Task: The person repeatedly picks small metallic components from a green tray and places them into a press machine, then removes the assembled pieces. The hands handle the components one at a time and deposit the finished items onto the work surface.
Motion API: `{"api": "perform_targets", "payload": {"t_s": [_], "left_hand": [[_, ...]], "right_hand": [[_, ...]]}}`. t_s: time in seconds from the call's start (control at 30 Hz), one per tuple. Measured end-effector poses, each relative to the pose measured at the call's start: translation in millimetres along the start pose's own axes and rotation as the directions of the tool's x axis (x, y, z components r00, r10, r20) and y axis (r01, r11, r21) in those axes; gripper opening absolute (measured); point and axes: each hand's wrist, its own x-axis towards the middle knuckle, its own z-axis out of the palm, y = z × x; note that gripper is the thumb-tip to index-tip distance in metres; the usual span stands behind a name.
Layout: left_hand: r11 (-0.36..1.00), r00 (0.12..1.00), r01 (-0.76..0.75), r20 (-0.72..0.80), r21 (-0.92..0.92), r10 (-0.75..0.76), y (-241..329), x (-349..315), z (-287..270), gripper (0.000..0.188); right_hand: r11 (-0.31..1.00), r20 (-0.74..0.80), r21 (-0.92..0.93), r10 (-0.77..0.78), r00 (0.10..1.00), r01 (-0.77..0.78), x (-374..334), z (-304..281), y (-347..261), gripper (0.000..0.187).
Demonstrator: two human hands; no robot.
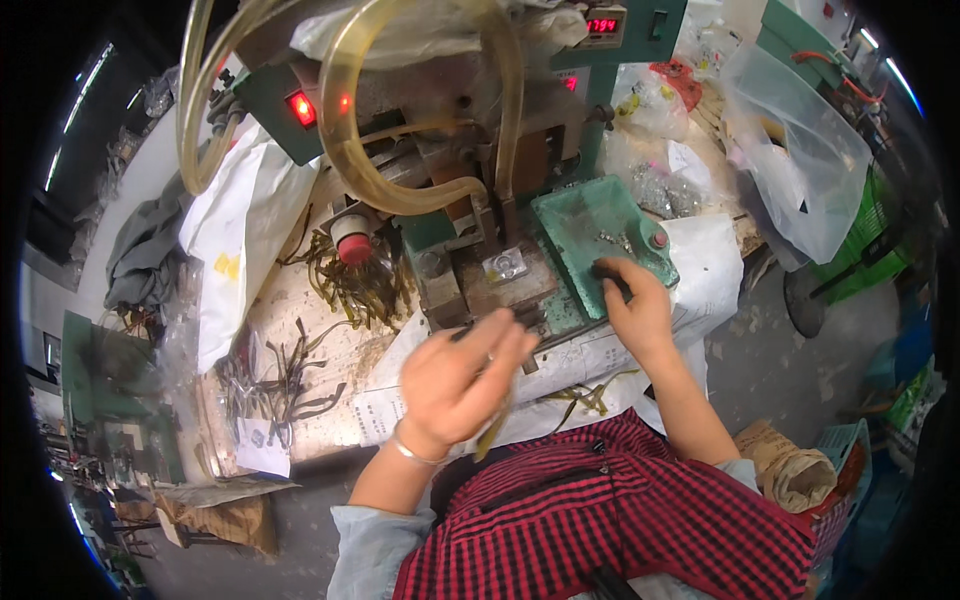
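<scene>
My left hand [462, 380], a bracelet on its wrist, is over the table's front edge, just before a bench press [507, 290]. Its fingers are smeared by motion. An olive strip [489, 437] shows below it; I cannot tell whether the hand holds it. My right hand [640, 308] is at the near right part of a green tray [567, 250] with small metal bits in it. Its fingers curl toward the thumb, and whatever is between them is too small to see. A small shiny plate [506, 265] sits on the press bed.
A red push button [353, 248] stands left of the press, beside a heap of dark olive strips [370, 290]. More strips [290, 385] lie nearer left. Thick clear hoses [335, 120] loop before the press. Plastic bags [660, 105] lie at the back right.
</scene>
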Motion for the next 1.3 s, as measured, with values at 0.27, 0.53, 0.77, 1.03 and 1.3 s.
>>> {"api": "perform_targets", "payload": {"t_s": [0.27,0.53,0.77,1.03,1.3], "left_hand": [[0.998,0.998,0.031,0.045,0.045,-0.033,2,12,25,0.028],[0.999,0.999,0.044,-0.031,0.021,-0.043,-3,4,35,0.026],[0.954,0.956,0.291,0.05,-0.074,-0.288,24,-10,11,0.032],[0.703,0.886,0.443,-0.152,0.557,-0.438,-61,-51,-96,0.014],[0.644,0.638,0.148,0.425,0.75,-0.642,-175,-195,-78,0.002]], "right_hand": [[0.959,-0.233,0.283,0.092,0.968,-0.023,49,-24,5,0.025],[0.995,0.062,-0.049,0.087,0.994,-0.084,18,-19,22,0.017],[0.901,0.071,-0.417,-0.102,0.992,0.122,26,2,20,0.012],[0.997,-0.122,-0.023,0.077,0.99,-0.08,17,-6,14,0.013],[0.998,-0.181,0.052,0.044,0.982,-0.035,22,10,20,0.017]]}}
